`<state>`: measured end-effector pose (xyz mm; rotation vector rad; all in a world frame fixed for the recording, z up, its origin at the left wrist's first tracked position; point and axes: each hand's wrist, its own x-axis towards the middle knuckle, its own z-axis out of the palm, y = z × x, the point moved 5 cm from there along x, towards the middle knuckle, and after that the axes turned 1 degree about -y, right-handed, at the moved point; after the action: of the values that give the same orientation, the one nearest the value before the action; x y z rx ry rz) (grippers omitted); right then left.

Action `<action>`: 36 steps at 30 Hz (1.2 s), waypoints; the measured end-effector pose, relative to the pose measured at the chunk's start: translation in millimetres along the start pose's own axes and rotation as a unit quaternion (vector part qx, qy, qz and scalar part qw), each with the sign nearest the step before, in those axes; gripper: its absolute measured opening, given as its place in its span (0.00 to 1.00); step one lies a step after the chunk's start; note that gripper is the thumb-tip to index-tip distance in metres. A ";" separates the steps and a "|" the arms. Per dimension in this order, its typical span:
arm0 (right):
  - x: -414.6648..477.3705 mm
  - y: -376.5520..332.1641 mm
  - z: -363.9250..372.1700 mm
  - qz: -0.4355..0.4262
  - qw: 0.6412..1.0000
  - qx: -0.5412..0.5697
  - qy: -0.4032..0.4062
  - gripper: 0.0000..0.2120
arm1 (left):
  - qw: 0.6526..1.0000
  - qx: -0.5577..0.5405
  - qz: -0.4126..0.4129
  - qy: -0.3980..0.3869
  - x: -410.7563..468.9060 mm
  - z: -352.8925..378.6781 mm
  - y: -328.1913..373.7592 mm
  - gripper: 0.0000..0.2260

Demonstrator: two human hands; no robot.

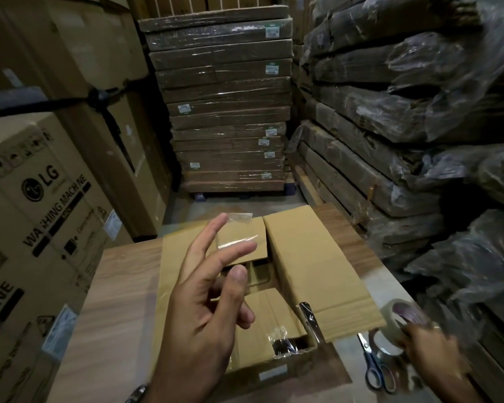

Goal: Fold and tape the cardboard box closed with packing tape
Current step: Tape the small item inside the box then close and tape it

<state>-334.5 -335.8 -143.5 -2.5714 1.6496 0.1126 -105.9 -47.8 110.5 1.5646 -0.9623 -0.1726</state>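
Two hands: left hand loose, tape strip on fingertips, blocking cardboard box | right hand grips tape roll | scissors beside | LG carton left

I see a dim storeroom. Wood-grain surface in front, grey floor beyond it. Stack of flat shrink-wrapped cartons straight ahead, LG washing machine carton left, strapped carton behind it, plastic-wrapped bundles stacked right.

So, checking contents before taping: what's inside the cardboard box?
Through the gap in the cardboard box, only brown inner cardboard and shadow show; the flaps cover the rest.
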 end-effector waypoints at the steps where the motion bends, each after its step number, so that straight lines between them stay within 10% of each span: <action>1: -0.6 1.2 3.6 0.002 1.000 0.019 0.000 0.17 | 1.000 0.006 0.000 -0.002 0.0 -0.2 -0.2 0.15; 10: -11.4 -6.9 3.1 0.015 0.993 0.100 -0.066 0.13 | 1.000 -0.012 -0.002 0.012 -1.8 0.0 1.9 0.15; 15: 5.6 21.4 60.9 -0.060 0.997 0.030 -0.047 0.38 | 1.000 -0.001 0.017 0.003 0.4 2.5 7.4 0.18; 20: -25.9 -12.2 -55.2 0.057 0.986 0.136 0.072 0.06 | 0.999 -0.025 0.035 0.003 -0.8 3.6 15.2 0.19; 23: -51.3 -41.8 -132.3 0.038 0.908 0.337 0.245 0.05 | 0.999 -0.021 0.044 -0.007 -3.8 9.2 15.3 0.16; 28: -115.4 -143.0 -223.6 -0.173 0.708 0.682 -0.058 0.30 | 0.996 0.017 0.081 -0.042 -10.5 25.0 19.5 0.14; 36: -128.3 -184.7 -231.0 -0.141 0.583 0.756 -0.262 0.13 | 0.982 0.094 0.146 -0.067 -17.1 29.1 21.3 0.13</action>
<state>-216.1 -168.8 105.6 -1.1229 0.4543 -0.3673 -144.5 -57.0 114.8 1.5765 -1.3336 0.0223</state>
